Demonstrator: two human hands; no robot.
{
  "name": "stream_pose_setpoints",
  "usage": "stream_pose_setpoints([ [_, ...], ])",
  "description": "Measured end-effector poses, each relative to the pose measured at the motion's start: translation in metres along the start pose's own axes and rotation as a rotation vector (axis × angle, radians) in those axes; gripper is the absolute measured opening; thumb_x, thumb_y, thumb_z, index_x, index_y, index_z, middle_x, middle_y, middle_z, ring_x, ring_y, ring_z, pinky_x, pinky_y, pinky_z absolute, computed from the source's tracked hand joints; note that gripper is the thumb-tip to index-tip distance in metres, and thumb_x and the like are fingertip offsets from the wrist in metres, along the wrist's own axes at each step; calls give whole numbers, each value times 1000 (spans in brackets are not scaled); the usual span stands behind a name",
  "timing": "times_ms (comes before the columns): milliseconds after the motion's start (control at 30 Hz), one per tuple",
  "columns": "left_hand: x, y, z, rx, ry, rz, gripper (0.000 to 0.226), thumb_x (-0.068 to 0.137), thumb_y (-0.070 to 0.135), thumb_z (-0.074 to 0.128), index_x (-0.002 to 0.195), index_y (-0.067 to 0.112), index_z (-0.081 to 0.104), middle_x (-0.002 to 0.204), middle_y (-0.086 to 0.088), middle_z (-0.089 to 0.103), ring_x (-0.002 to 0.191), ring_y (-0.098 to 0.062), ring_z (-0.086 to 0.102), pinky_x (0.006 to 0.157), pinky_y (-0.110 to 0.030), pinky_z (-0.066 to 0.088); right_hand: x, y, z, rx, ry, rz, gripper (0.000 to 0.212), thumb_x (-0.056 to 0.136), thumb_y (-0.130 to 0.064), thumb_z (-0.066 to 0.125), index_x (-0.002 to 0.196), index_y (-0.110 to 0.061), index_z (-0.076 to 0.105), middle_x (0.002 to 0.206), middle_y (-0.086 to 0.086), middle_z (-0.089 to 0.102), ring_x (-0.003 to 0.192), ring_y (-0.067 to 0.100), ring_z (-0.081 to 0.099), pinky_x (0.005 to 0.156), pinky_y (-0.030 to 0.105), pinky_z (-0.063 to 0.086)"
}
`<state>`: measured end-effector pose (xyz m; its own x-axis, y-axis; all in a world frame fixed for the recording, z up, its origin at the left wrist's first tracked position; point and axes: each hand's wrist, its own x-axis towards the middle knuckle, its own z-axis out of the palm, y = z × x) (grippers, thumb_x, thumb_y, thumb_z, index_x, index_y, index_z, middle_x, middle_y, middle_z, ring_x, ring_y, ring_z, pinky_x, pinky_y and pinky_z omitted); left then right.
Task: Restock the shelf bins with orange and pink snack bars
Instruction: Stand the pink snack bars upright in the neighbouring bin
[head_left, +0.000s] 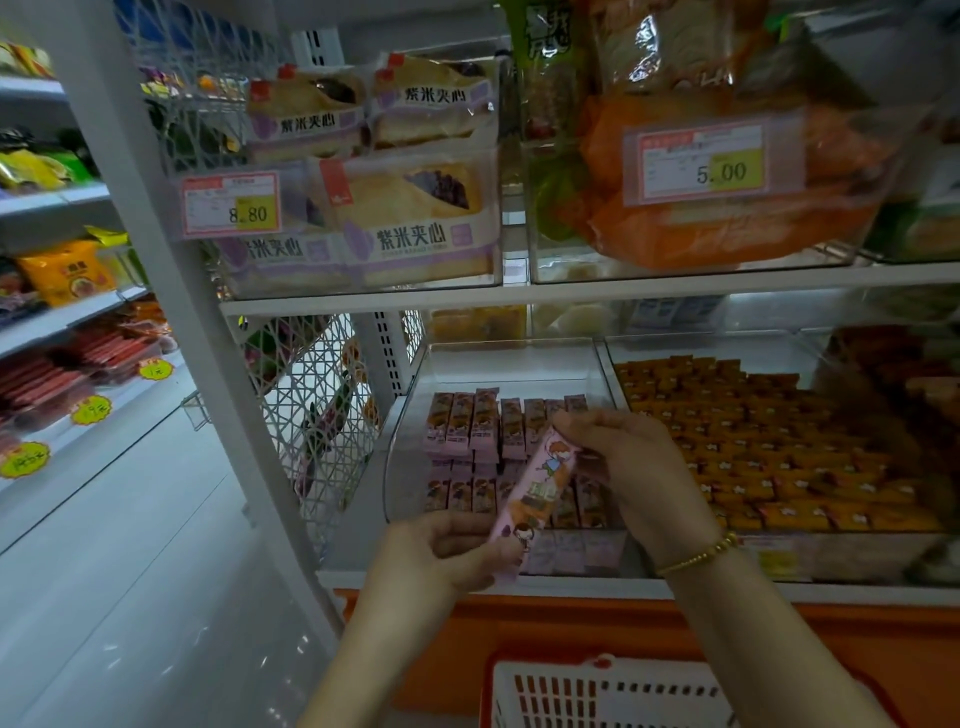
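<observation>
Along the lower white metal shelf (467, 584), the wide clear plastic bin (727, 343) on the right is packed with orange wrapped snack bars (779, 467). The narrower clear bin (509, 364) beside it holds upright pink wrapped bars (467, 426), with room at its back. Below sits a red plastic basket (597, 691). Your left hand (441, 551) pinches the lower end and your right hand (628, 467) grips the upper end of one long pink snack bar (540, 488). It is tilted before that bin, likely to square it for the row. You must clear the bin's front wall.
</observation>
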<state>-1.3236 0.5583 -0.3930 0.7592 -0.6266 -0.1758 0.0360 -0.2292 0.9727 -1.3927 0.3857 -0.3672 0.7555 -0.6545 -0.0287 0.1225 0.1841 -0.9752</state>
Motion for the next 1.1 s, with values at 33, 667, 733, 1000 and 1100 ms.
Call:
stream_pose_setpoints([
  [33,-1,0,-1,29,-11,-10,51,52,34,81,97,14,68,83,1,75,75,-13,72,63,-20,54,-1,0,0,2,11,-10,28,84,-11,67,56,-9,65,67,5,70,62,13,68,53,18,52],
  [667,4,-15,-5,524,135,392,19,87,20,65,71,23,56,71,3,67,67,-1,59,56,-13,42,1,11,-5,-219,-128,182,35,79,-36,71,99,-8,67,75,7,71,61,17,67,57,23,54],
  [733,5,-17,-3,583,137,444,23,87,16,64,71,28,56,75,10,66,76,3,60,59,-11,45,2,14,-6,-183,-138,179,30,80,-31,71,97,-7,68,82,9,72,64,15,67,58,21,53],
  [1000,7,2,-6,-662,-150,-344,38,95,27,45,102,-4,66,99,-31,67,75,-34,71,61,-38,60,5,5,-24,9,-473,105,25,83,12,56,103,-2,61,95,10,68,92,22,67,74,24,56],
  [1100,7,3,-6,-885,-313,-430,45,81,27,55,97,-12,69,96,-36,64,60,-34,69,50,-38,58,9,7,-26,18,-584,84,34,77,23,52,91,-7,61,102,13,65,96,25,64,73,27,57],
])
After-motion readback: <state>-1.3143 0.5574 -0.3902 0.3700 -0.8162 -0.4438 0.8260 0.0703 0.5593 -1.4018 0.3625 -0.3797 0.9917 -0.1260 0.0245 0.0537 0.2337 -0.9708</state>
